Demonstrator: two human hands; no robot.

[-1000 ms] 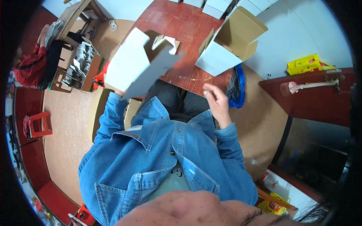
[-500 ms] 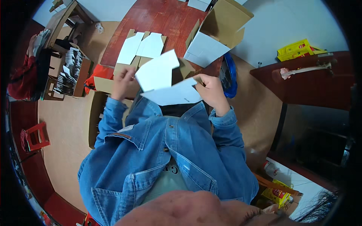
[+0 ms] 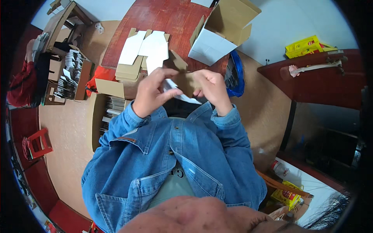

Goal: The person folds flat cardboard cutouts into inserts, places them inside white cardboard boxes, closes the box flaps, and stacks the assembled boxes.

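A small cardboard box blank [image 3: 185,86], white outside and brown inside, is bent between my hands just in front of my jacket. My left hand [image 3: 155,92] pinches its left side, thumb and fingers closing on the card. On the other side, the curled fingers of my right hand [image 3: 211,88] grip the brown inner face. Part of the card is hidden by the fingers. Beyond my left hand, flat white-and-brown blanks [image 3: 132,48] lie overlapping on the red wooden table [image 3: 159,17].
An open white carton [image 3: 211,50] stands on the table's right side, beside a blue bag [image 3: 237,73]. Left of my lap, a brown carton [image 3: 95,128] holds stacked flat pieces. Farther left are another packed box [image 3: 81,81], a red stool [image 3: 39,143] and a person in a red sleeve [image 3: 21,83].
The blank was opened out with its white faces showing; now it is bent closer together, brown inside visible. My left hand has moved right onto it, and my right hand slightly left.
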